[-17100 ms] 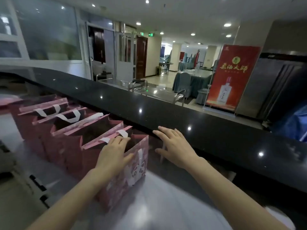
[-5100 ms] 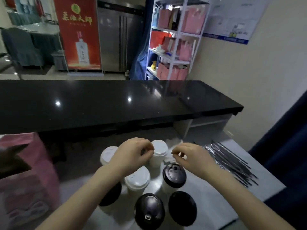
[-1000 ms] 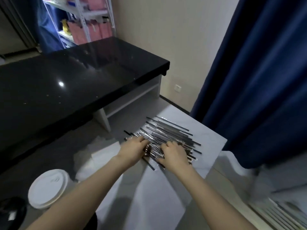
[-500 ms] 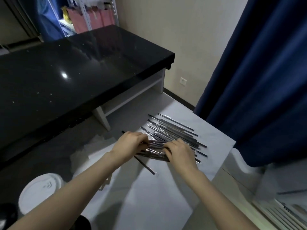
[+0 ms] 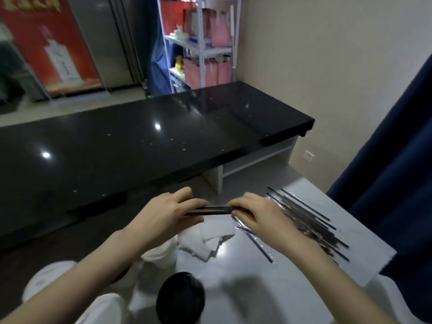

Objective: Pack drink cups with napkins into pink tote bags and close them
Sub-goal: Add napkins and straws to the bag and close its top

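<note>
My left hand [image 5: 167, 215] and my right hand [image 5: 253, 212] each pinch one end of a small bundle of wrapped straws [image 5: 215, 210], held level above the white worktop [image 5: 245, 277]. The pile of wrapped straws [image 5: 306, 220] lies to the right of my right hand. White napkins [image 5: 205, 239] lie under my hands. Drink cups stand at the bottom: a black-lidded cup [image 5: 180, 298] and white-lidded cups [image 5: 161, 253] partly hidden by my left arm. No pink tote bag on the worktop is in view.
A raised black counter [image 5: 140, 146] runs across behind the worktop. A white shelf rack [image 5: 203, 43] with pink bags stands at the back. A dark blue curtain [image 5: 392, 160] hangs at the right, past the worktop's right edge.
Both hands have lifted a few straws off the pile and brought them left, over the napkins. The view has swung left and up, bringing the cups in.
</note>
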Demonstrator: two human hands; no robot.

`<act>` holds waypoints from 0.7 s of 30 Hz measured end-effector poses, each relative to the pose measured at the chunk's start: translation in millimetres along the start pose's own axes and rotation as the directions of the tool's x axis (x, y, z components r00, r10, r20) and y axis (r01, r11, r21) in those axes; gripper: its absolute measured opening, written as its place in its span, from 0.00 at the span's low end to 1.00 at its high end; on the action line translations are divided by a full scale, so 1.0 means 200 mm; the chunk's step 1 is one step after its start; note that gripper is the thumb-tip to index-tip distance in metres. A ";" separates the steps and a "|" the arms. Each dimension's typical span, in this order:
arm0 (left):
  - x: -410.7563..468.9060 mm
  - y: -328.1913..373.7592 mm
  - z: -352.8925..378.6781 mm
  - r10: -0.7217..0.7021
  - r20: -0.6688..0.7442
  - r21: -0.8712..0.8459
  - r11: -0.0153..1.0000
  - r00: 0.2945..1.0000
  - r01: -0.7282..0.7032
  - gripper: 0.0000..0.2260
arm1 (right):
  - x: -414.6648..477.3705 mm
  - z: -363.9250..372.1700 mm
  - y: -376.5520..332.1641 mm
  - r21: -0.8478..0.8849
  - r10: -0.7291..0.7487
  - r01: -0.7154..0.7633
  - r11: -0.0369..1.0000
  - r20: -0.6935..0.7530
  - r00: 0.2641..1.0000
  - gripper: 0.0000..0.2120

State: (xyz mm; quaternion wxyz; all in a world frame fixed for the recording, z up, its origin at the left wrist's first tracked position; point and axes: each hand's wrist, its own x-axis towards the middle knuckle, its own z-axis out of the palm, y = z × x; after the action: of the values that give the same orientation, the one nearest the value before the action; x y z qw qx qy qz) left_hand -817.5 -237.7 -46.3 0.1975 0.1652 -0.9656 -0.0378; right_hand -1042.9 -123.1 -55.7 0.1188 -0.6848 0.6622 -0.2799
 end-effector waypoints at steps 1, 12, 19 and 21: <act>-0.10 -0.02 -0.09 -0.064 -0.026 -0.036 0.997 0.998 0.063 0.15 | 0.05 0.03 -0.11 0.024 -0.048 0.047 0.999 0.021 0.999 0.09; -1.43 -0.14 -0.88 -0.592 -0.298 -0.333 0.799 0.749 0.500 0.12 | 0.29 0.66 -1.51 0.107 -0.516 0.505 0.857 0.204 0.832 0.11; -2.29 -0.20 -1.25 -0.734 -0.420 -0.336 0.672 0.534 0.659 0.09 | 0.23 1.11 -2.33 0.278 -0.673 0.614 0.739 0.244 0.699 0.14; -2.49 -0.24 -1.31 -0.754 -0.430 -0.329 0.643 0.497 0.691 0.08 | 0.22 1.22 -2.50 0.263 -0.699 0.650 0.713 0.212 0.683 0.11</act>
State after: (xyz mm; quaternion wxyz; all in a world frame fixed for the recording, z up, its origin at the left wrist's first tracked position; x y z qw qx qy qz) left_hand -267.7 -117.7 4.1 0.4309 0.5459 -0.7077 -0.1244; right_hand -491.8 -168.8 21.4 0.1613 -0.9020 0.3109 -0.2523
